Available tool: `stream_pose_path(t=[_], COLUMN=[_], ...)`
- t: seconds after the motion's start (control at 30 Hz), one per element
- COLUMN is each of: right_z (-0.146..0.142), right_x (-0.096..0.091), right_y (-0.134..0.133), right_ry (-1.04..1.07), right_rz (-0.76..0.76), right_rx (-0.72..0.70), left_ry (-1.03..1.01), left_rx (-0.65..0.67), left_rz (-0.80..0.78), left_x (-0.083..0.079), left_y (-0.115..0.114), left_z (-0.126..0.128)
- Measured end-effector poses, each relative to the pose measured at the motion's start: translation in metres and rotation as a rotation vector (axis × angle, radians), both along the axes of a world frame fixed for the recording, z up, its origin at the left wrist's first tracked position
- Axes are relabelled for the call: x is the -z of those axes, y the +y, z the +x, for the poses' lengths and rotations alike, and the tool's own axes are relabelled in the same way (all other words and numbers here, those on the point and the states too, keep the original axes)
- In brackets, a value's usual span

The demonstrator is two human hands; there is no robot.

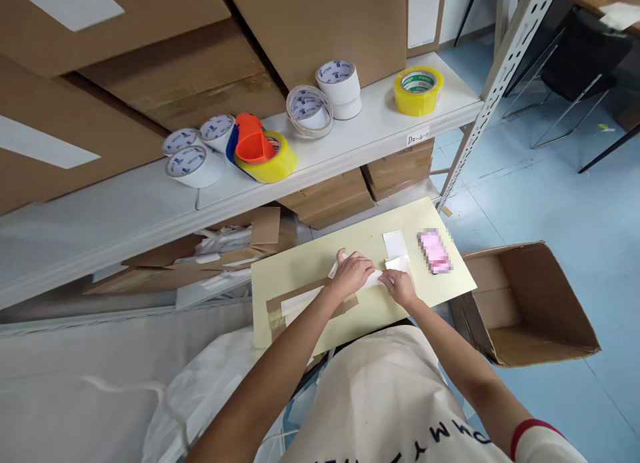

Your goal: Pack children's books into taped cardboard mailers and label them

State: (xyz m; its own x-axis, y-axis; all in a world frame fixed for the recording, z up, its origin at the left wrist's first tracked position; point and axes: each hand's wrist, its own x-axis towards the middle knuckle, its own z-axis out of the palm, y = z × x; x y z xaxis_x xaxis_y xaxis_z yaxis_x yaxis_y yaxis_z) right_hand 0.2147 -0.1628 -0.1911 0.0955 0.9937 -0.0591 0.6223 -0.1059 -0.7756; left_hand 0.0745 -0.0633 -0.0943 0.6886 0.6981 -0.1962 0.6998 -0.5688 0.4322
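Observation:
Both hands are at a flat white piece (372,279), which looks like paper or thin card, above a pale yellow board (425,219). My left hand (351,275) is bent over its left part, fingers closed on it and partly hiding it. At its right end, my right hand (399,287) pinches the edge between thumb and fingertips. Just beyond my right hand lie two more white pieces, a farther one (395,245) and a nearer one (399,264). A brown cardboard piece with white areas (300,304) lies under my left forearm, partly hidden.
A white shelf (360,139) beyond the board holds tape rolls (419,91), orange-and-blue tape dispensers (253,143) and large cartons (325,29). A blurred pink phone-like object (435,251) lies on the board's right. An open cardboard box (530,303) stands on the floor at right.

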Motion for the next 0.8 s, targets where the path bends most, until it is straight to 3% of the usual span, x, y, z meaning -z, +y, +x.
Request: stream_pose_path(t=[0.17, 0.57, 0.7, 0.8], right_z=[-0.001, 0.007, 0.012, 0.017], right_x=[0.005, 0.002, 0.006, 0.010], right_y=[0.000, 0.002, 0.004, 0.009], right_ry=[-0.004, 0.057, 0.108, 0.202], right_rz=[-0.065, -0.044, -0.038, -0.056], right_rx=[0.007, -0.049, -0.091, -0.016], left_ry=[-0.002, 0.026, 0.004, -0.100], left_rx=[0.012, 0.010, -0.078, -0.152], left_rz=[-0.007, 0.015, 0.076, 0.098], left_x=[0.001, -0.002, -0.005, -0.010], left_y=[0.003, 0.002, 0.004, 0.010], left_z=[0.001, 0.009, 0.012, 0.010])
